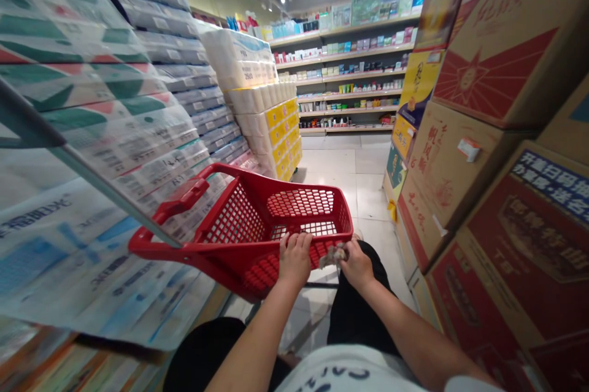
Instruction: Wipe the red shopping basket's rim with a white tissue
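Observation:
A red plastic shopping cart (276,245) with perforated sides stands crosswise in front of me, its handle to the left. My left hand (295,255) has its fingers bent over the near top rim of the cart. To its right, my right hand (356,262) pinches a crumpled greyish cloth (334,255) against or just beside the cart's outer near side. The inside of the cart shows only its red mesh walls and a divider.
Wrapped tissue packs (83,103) are stacked high on the left, with yellow-and-white packs (271,128) beyond. Stacked cardboard boxes (442,165) line the right. Shelves of small goods (350,70) stand across the far end of the tiled aisle (340,165).

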A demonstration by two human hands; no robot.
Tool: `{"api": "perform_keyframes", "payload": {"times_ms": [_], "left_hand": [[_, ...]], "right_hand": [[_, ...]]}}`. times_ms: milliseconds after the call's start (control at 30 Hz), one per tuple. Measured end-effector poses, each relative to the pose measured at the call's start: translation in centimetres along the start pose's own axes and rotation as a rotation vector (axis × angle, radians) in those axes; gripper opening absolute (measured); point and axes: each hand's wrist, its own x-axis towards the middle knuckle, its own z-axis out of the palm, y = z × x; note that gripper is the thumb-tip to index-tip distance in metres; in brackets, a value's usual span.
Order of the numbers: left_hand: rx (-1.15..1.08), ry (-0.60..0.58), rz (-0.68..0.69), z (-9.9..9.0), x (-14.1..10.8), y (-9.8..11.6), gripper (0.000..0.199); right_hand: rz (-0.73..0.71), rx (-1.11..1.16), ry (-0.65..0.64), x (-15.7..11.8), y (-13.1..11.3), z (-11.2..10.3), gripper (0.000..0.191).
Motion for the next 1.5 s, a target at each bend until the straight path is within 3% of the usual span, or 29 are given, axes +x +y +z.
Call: {"api": "perform_keyframes", "payload": {"times_ms": [167,300,433,533,600,767,900,1067,1267,1500], "left_hand": [[0.010,0.012,0.008,0.1,0.0,-0.2,0.046],[0.013,0.010,0.016,0.9,-0.1,-0.5,0.048],[0.029,0.002,0.034,1.2,-0.1,-0.7,0.047],[0.029,0.004,0.029,1.0,-0.1,-0.6,0.046],[0.013,0.002,0.022,0.7,-0.1,-0.5,0.047],[-0.037,-0.033,0.035,0.4,-0.2,-0.6,0.050],[-0.069,-0.053,0.062,0.2,-0.5,-0.8,0.052],[-0.098,-0.061,0.086,-0.2,-1.0,-0.8,0.052],[-0.131,-0.062,0.110,-0.7,-1.2,-0.9,0.049],[-0.121,-0.072,0.121,-0.6,-0.3,-1.7,0.046]], "right_hand": [[-0.003,0.027,0.097,-0.1,0.1,0.0,0.009],[0.003,0.036,0.047,0.0,0.1,-0.5,0.008],[0.005,0.058,0.108,0.0,0.2,-1.0,0.010],[-0.006,0.045,0.075,-0.1,0.0,-1.5,0.009],[-0.040,0.060,0.068,0.0,-0.3,-1.9,0.007],[-0.226,0.093,0.185,1.4,-1.8,-3.6,0.019],[-0.309,0.031,0.079,2.9,-2.8,-4.4,0.031],[-0.272,-0.017,-0.052,3.1,-3.2,-4.9,0.024],[-0.258,-0.094,-0.067,2.3,-3.3,-5.2,0.014],[-0.334,-0.110,-0.033,1.1,-2.8,-4.5,0.028]]}}
